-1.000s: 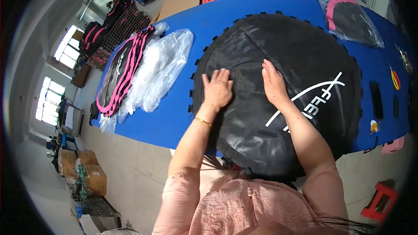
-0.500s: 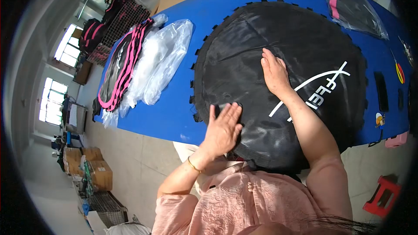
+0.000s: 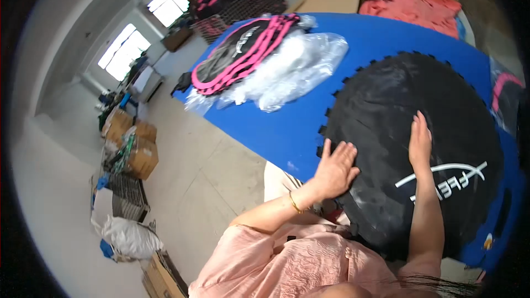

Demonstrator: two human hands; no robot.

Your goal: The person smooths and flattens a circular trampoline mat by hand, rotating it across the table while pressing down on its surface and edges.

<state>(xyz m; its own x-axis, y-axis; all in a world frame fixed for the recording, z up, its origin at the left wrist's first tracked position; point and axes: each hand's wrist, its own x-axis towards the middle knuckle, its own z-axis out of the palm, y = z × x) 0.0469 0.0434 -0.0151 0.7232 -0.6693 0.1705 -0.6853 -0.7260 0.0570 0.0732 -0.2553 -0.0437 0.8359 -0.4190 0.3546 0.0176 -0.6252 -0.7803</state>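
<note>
A large round black mat point(image 3: 381, 99) with small tabs along its rim and a white printed logo point(image 3: 452, 179) lies on a blue table point(image 3: 254, 127). My left hand point(image 3: 334, 171), a gold bracelet at its wrist, rests flat on the mat's near left part, fingers spread. Farther in, above the logo, my right hand point(image 3: 420, 140) lies on the mat with its fingers stretched out. Neither hand grips anything. The mat's near edge hangs close to my body and is partly hidden by my arms.
Pink-edged black round pieces point(image 3: 237, 55) are stacked at the table's far left, beside clear plastic bags point(image 3: 292, 72). A bagged pink-and-black piece point(image 3: 505, 96) lies at the right edge. Coral cloth point(image 3: 411, 8) is behind the table; cardboard boxes point(image 3: 141, 157) stand on the floor at left.
The view has swung left, so the table and mat appear farther right. Both hands still lie flat on the mat; the right hand's fingers look closer together.
</note>
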